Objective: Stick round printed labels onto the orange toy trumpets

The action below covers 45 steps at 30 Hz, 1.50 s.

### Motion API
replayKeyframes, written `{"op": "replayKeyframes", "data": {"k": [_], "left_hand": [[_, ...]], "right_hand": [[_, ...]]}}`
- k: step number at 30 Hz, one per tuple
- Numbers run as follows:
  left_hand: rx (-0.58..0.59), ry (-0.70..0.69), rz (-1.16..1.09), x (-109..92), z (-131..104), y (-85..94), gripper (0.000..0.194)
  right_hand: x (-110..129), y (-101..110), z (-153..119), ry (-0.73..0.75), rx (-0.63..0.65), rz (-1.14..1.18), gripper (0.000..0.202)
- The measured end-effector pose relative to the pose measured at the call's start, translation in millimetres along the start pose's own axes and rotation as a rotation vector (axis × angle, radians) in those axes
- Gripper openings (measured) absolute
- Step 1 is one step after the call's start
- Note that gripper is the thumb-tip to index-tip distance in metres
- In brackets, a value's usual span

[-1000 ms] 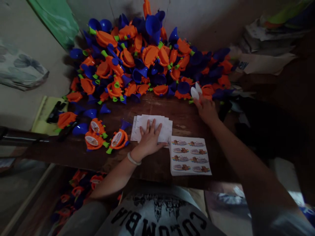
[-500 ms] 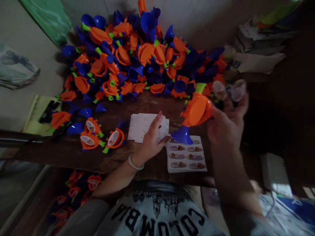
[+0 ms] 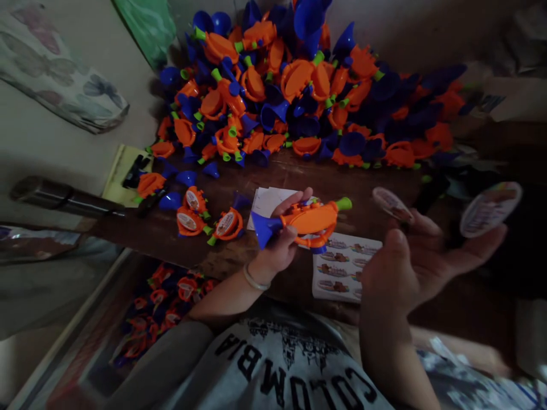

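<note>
My left hand (image 3: pixel 282 245) grips an orange toy trumpet (image 3: pixel 314 218) with a blue bell pointing left and a lime-green mouthpiece at its right end. The side facing me is plain, with no sticker on it. To its right, my right hand (image 3: pixel 410 267) is held up with fingers spread. Two oval stickers cling to its fingertips: one sticker (image 3: pixel 392 205) by the thumb side, another sticker (image 3: pixel 491 209) farther right. Below the trumpet lies a sheet of oval stickers (image 3: pixel 335 279), partly behind my right hand. White backing paper (image 3: pixel 267 205) lies behind my left hand.
A large heap of toy trumpets (image 3: pixel 294 80) covers the back of the table. Several trumpets bearing stickers (image 3: pixel 226 224) lie at left. More stickered trumpets fill a container (image 3: pixel 149 319) below the table edge. A dark cylinder (image 3: pixel 64 196) juts in from the left.
The trumpet has passed from my right hand into my left and turned sideways. My right hand has moved right, stickers still on its fingers. The view has shifted.
</note>
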<state>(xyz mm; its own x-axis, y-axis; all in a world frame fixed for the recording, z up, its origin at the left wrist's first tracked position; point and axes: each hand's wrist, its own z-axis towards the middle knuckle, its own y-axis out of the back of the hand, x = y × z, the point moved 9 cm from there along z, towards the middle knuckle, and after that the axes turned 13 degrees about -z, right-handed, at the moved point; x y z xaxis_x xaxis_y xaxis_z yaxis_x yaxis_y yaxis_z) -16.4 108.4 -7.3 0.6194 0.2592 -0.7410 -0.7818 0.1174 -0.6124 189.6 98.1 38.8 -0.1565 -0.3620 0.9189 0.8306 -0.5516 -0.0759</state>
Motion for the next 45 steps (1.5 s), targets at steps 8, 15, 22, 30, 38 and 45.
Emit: {"op": "replayKeyframes", "data": {"k": [8,15,22,30,38,45], "left_hand": [[0.175,0.077,-0.076,6.2,-11.0,-12.3,0.089],[0.233,0.057,-0.019,-13.6,-12.5,-23.0,0.076],[0.269,0.036,0.069,-17.7,-10.4,-25.0,0.067],[0.282,0.005,0.085,-16.8,-6.4,-25.0,0.061],[0.256,0.018,0.100,-15.2,-5.6,-24.5,0.059],[0.240,0.004,0.073,-11.7,-7.4,-21.0,0.051]], "right_hand": [[26.5,-26.8,-23.8,0.020,0.299,-0.017,0.078],[24.2,-36.7,-25.1,-0.002,0.420,0.013,0.095],[17.1,-39.2,-21.3,-0.065,0.530,0.017,0.092],[15.6,-41.3,-17.9,-0.105,0.560,0.044,0.089],[16.4,-41.7,-16.6,-0.095,0.561,0.061,0.089],[16.1,-43.1,-16.5,-0.088,0.561,0.060,0.087]]}}
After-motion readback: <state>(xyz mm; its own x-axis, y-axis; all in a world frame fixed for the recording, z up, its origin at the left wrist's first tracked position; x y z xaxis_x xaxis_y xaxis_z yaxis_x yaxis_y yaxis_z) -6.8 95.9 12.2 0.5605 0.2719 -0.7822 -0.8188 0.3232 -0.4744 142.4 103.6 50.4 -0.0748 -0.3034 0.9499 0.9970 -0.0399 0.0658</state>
